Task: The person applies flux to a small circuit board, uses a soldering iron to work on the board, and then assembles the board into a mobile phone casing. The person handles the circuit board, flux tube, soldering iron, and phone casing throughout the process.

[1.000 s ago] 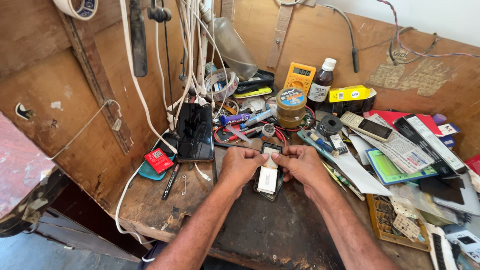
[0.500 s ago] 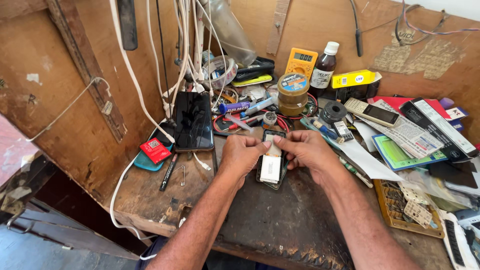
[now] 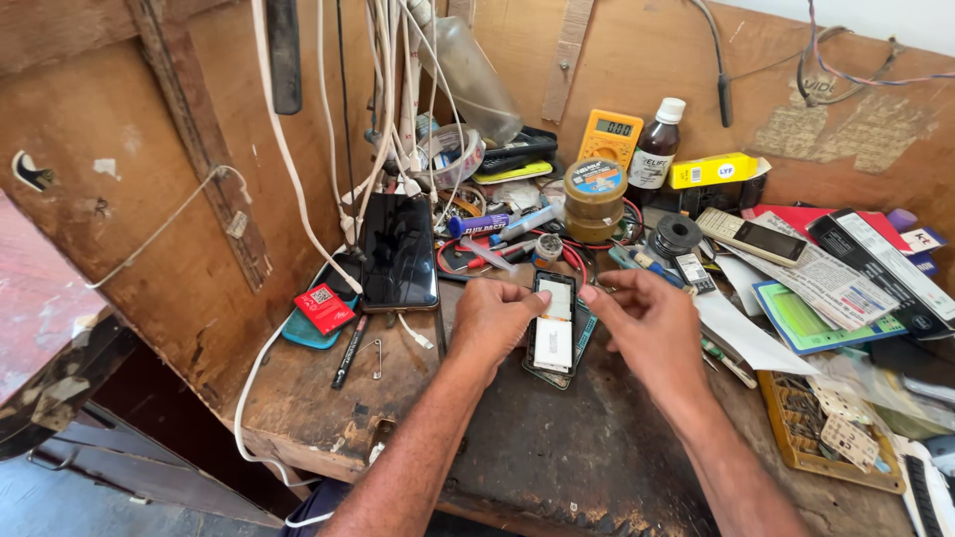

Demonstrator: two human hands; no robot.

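Workbench: worn wooden bench set into a corner of plywood walls, crowded with tools at the back and right; only the dark patch in front of the person is open.
Opened phone: small phone lies flat with its back off, a white battery showing, just in front of the clutter and between both hands, so both sides can be reached.
Left hand: left hand rests curled against the phone's left edge, fingers bent onto it, steadying it rather than lifting it.
Right hand: right hand is loose and half open just right of the phone, fingertips pointing at its top edge; whether they touch it I cannot tell.
Black phone: larger black phone leans screen-up beside the hanging white cables, near enough to be plugged in.
Red card: small red packet with a white square code lies on a teal case at the left edge.
Meter: yellow meter stands against the back wall, display facing out.
Bottle: brown bottle with white cap and pale label, upright beside the meter.
Yellow box: long yellow box with a round blue mark lies right of the bottle.
Tin: round gold tin with a blue-ringed lid label, behind the opened phone.
Papers: printed leaflets and a green-bordered booklet are stacked at the right.
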